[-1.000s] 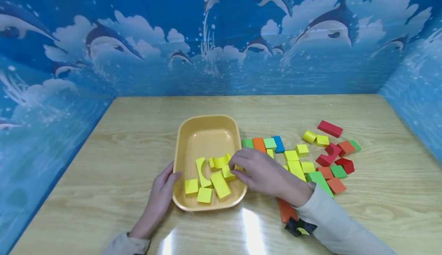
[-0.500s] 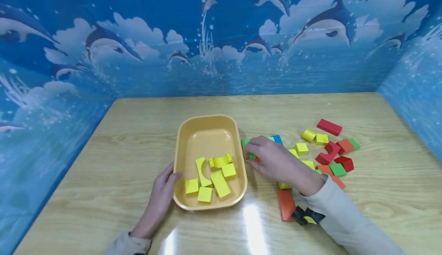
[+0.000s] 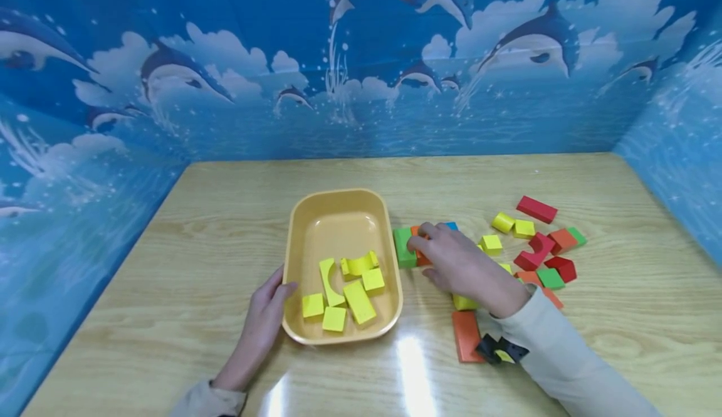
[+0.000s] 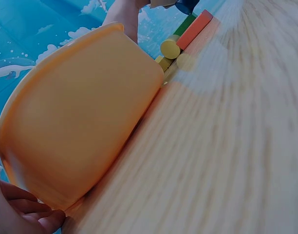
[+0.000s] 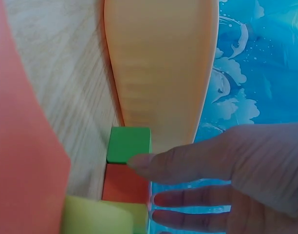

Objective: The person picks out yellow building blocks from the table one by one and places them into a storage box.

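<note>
A yellow-orange plastic tray holds several yellow blocks, among them an arch-shaped block and an oblong block. My left hand grips the tray's left side, thumb over the rim and fingers outside. Just right of the tray, my right hand is over a row of blocks, its fingers spread from the thumb. A green block stands against the tray wall, with an orange block beside it. In the right wrist view the thumb tip lies over the green and orange blocks' border; contact is unclear.
Right of the right hand lie loose blocks, including a red oblong block, a yellow cylinder and a red arch block. An orange flat block is near the right wrist. A dolphin-printed backdrop borders the wooden table.
My right hand has moved from over the tray's right edge rightward to the block row, then slightly farther right, uncovering the green block. The left hand stays on the tray.
</note>
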### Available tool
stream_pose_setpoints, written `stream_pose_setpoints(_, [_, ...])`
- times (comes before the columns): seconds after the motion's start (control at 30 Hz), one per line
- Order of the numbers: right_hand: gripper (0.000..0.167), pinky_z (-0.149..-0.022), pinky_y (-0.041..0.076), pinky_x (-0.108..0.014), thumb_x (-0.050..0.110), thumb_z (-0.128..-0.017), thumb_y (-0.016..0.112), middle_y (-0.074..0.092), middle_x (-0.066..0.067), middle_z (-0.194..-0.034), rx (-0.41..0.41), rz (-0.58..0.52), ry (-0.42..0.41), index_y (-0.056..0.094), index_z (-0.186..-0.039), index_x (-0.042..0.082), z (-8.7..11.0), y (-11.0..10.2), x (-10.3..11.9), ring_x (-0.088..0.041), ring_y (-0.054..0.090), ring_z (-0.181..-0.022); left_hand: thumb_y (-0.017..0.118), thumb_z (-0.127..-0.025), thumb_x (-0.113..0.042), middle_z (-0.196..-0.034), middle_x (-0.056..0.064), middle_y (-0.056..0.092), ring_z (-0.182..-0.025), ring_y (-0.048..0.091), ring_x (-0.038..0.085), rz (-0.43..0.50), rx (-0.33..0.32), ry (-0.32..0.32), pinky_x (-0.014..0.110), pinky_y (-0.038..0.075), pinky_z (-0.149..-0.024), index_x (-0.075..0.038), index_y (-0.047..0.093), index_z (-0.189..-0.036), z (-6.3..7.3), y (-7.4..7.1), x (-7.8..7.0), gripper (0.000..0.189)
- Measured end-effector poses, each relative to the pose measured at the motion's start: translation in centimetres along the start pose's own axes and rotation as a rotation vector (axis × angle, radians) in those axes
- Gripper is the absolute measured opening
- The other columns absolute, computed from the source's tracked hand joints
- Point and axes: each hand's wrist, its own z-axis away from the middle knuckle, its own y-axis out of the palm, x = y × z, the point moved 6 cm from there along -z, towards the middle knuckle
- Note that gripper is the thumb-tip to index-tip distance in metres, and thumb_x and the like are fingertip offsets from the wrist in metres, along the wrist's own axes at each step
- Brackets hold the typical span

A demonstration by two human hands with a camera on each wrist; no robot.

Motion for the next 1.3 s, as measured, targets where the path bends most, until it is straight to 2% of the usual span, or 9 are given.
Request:
stream_pose_setpoints(0.17, [0.048,-0.069,0.052,-0.037,0.004,-0.077,0.078,0.054,-0.01,-0.106,0.049,-0.001,0.062,0.062,-0.121,0.014,0.1,-0.2,-0.8,-0.026,0.051,-0.086,0.045,-0.097,-0.01,-0.145,0.024,0.042,-0.129,0.046,0.036,-0.003,0.003,-0.016,0.042,0.041,-0.105,0.006,0.039,-0.143,0.0,0.0,0.1,0.049])
stream_pose_setpoints(0.43, [0.054,-0.066,0.053,-0.035,-0.003,-0.078,0.072,0.05,-0.013,-0.112,0.116,-0.064,0.167,0.056,-0.127,0.012,0.2,-0.3,-2.3,-0.024,0.052,-0.08,0.044,-0.096,-0.01,-0.145,0.024,0.042,-0.128,0.047,0.036,0.001,0.003,-0.024,0.041,0.042,-0.104,0.005,0.039,-0.143,0.0,0.1,0.2,0.05])
stream_pose_setpoints(0.67, [0.04,-0.062,0.052,-0.033,0.009,-0.081,0.075,0.051,-0.011,-0.101,0.073,-0.079,0.153,0.056,-0.117,0.008,-0.1,0.1,-2.3,-0.022,0.052,-0.074,0.045,-0.096,-0.01,-0.144,0.024,0.043,-0.128,0.047,0.037,-0.005,-0.001,-0.01,0.043,0.041,-0.105,0.006,0.04,-0.142,0.0,0.0,0.2,0.049])
stream_pose_setpoints(0.9, [0.043,-0.065,0.054,-0.035,0.009,-0.082,0.075,0.061,-0.01,-0.106,0.139,-0.085,0.152,0.054,-0.119,0.01,-0.4,0.8,-1.7,-0.024,0.054,-0.084,0.046,-0.096,-0.011,-0.143,0.024,0.044,-0.129,0.046,0.036,-0.017,-0.003,-0.001,0.044,0.039,-0.107,0.005,0.042,-0.141,0.0,0.0,0.3,0.049])
stream_pose_setpoints(1.03, [0.044,-0.063,0.053,-0.03,0.008,-0.082,0.075,0.062,-0.008,-0.104,0.163,-0.099,0.157,0.054,-0.121,0.01,-0.3,0.9,-1.7,-0.023,0.054,-0.081,0.046,-0.095,-0.011,-0.143,0.023,0.045,-0.129,0.047,0.035,-0.012,0.006,-0.015,0.043,0.04,-0.106,0.004,0.042,-0.142,-0.1,0.1,0.6,0.049])
stream_pose_setpoints(1.13, [0.041,-0.063,0.053,-0.029,0.008,-0.081,0.076,0.062,-0.007,-0.098,0.128,-0.097,0.129,0.056,-0.117,0.008,-0.3,0.4,-1.6,-0.022,0.054,-0.08,0.045,-0.095,-0.011,-0.143,0.022,0.045,-0.128,0.048,0.034,-0.01,0.008,-0.02,0.042,0.042,-0.105,0.004,0.042,-0.142,-0.3,0.0,0.7,0.05])
stream_pose_setpoints(1.3, [0.038,-0.065,0.055,-0.032,0.009,-0.081,0.076,0.064,-0.007,-0.094,0.008,-0.069,0.073,0.058,-0.115,0.005,0.0,-0.8,-1.3,-0.02,0.057,-0.077,0.045,-0.096,-0.011,-0.144,0.022,0.044,-0.129,0.047,0.035,-0.016,0.016,-0.01,0.041,0.041,-0.106,0.004,0.041,-0.142,-0.6,-0.1,0.6,0.049])
